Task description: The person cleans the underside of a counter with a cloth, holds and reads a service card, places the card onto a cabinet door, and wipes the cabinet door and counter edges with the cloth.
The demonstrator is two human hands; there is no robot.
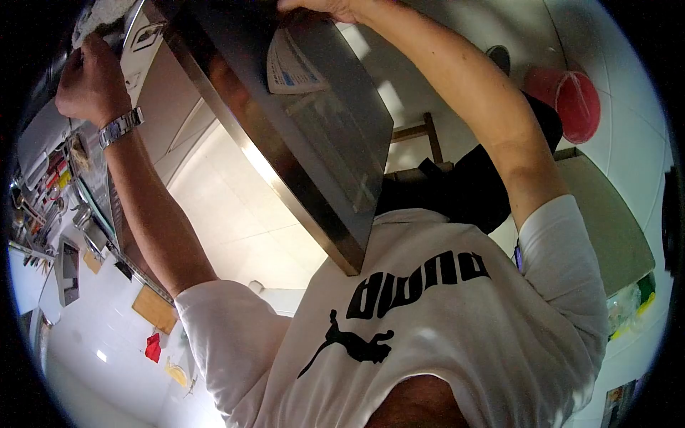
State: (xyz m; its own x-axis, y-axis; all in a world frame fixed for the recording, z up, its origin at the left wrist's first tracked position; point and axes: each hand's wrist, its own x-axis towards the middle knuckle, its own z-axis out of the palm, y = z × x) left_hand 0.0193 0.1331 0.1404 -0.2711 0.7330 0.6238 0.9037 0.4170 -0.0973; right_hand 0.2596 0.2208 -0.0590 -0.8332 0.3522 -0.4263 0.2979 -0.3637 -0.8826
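My left hand [96,82], above a metal watch [121,128], is closed in a fist at the upper left. A grey, fluffy-looking thing [100,14] touches its fingertips; what lies inside the fist is hidden. My right hand [321,6] is partly cut off by the top edge, its visible fingers pressed together over the dark panel; what they hold is out of sight. Between my arms stands the glossy dark panel [335,150] with a metal edge [264,171], its lower corner close to my shirt. A printed paper or label [291,68] shows on its face.
Utensils [53,178] crowd a counter on the left, near a wooden board [154,309] and a red item [153,347]. On the right are a red bucket [578,107] and a greenish-grey flat surface [606,221]. A wooden frame [432,135] stands behind the panel.
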